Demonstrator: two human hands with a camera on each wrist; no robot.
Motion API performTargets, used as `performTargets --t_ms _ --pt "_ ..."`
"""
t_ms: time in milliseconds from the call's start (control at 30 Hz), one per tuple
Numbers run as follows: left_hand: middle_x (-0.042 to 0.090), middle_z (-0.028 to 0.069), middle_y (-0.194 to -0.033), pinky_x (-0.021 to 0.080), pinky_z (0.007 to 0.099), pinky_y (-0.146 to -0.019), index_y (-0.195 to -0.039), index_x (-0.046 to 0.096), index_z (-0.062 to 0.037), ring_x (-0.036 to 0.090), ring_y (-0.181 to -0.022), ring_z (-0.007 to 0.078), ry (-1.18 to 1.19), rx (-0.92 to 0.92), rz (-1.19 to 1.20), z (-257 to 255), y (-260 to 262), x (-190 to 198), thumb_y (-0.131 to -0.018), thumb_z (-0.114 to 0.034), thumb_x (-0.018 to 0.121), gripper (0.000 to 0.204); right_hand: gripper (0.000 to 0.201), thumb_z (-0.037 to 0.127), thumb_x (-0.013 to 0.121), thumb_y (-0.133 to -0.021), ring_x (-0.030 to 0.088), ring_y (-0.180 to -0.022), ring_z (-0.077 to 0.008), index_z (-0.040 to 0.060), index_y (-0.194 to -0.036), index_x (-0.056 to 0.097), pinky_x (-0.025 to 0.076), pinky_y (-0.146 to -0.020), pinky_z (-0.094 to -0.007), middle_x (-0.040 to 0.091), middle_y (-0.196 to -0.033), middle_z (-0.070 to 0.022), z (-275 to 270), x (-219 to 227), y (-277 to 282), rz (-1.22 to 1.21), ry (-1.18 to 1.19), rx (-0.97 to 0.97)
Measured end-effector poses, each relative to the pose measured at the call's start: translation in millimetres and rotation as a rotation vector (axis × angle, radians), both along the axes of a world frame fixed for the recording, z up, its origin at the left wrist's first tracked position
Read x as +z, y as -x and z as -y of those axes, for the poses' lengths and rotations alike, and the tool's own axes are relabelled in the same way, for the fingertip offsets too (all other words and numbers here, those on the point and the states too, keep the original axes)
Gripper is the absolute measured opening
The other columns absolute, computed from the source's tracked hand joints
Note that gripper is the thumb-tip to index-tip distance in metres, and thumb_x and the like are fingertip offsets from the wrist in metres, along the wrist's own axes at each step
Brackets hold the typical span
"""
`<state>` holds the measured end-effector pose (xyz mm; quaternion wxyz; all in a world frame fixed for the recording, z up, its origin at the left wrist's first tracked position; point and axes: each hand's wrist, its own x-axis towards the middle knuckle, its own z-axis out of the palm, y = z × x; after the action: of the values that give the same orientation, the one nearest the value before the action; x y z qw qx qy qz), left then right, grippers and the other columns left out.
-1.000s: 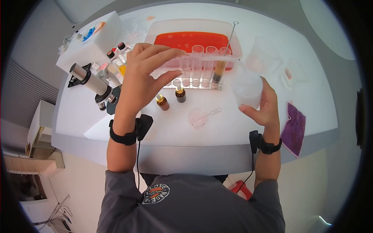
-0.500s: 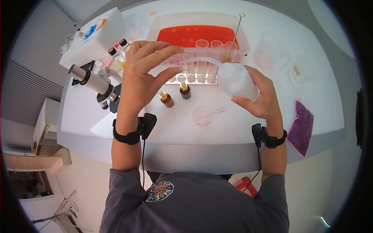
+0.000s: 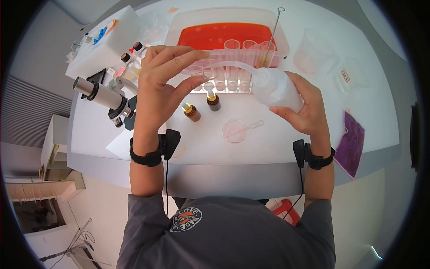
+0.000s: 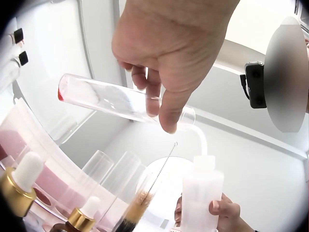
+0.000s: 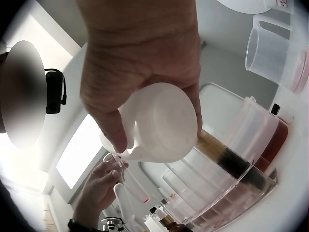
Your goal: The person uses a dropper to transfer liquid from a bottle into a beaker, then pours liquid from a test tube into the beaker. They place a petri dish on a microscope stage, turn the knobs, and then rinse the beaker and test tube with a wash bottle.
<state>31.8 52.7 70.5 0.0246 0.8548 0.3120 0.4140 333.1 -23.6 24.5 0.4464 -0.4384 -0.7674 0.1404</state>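
Note:
The left hand [image 3: 163, 87] pinches a clear test tube [image 4: 108, 99] near its mouth; in the left wrist view the tube lies tilted, with a little red at its closed end. Fingers of the right hand [image 3: 307, 105] curl round a translucent white squeeze bottle [image 3: 277, 89], tipped toward the left. Its bent spout [image 4: 200, 137] meets the tube's mouth; whether the tip is inside cannot be told. Below the hands stand two brown dropper bottles [image 3: 191, 113] with gold collars. Several tubes stand in a clear rack [image 3: 233, 87], one holding a brush [image 5: 219, 152].
Behind the rack is a tub [image 3: 277, 27] of red liquid. A microscope [image 3: 101, 95] and capped bottles [image 3: 126, 60] stand left. A petri dish [image 3: 234, 131] with a pipette lies in front. A clear jug [image 3: 309, 56] and purple cloth [image 3: 351, 143] are at the right.
The right hand has brought the bottle leftward and tipped it, so its spout now reaches the mouth of the tube in the left hand. The head view has shifted slightly.

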Motion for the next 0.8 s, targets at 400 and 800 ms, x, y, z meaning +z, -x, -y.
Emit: performTargets --t_ms 400,800 --pt "0.071 0.0022 -0.108 0.045 0.0338 -0.091 -0.108 0.076 -0.0126 0.057 -0.101 0.0205 0.021 0.003 0.011 1.9 -0.8 0.1 -0.062 -0.014 0.088 0.048 0.062 0.018 0.084 -0.071 0.067 -0.101 -0.0268 -0.0006 -0.124 0.059 0.051 -0.09 -0.0356 0.068 -0.11 -0.0146 4.5 0.7 1.7 -0.032 0.008 -0.008" --pt "0.073 0.007 -0.103 0.048 0.0286 -0.087 -0.115 0.068 -0.0002 0.066 -0.099 0.0157 0.388 -0.007 0.647 -19.4 27.4 6.5 -0.082 -0.01 0.08 0.037 0.072 0.014 0.084 -0.077 0.059 -0.116 -0.0205 -0.0044 -0.136 0.047 0.046 -0.1 -0.035 0.061 -0.125 -0.0117 21.1 -51.8 -43.2 -0.647 0.105 -0.086"
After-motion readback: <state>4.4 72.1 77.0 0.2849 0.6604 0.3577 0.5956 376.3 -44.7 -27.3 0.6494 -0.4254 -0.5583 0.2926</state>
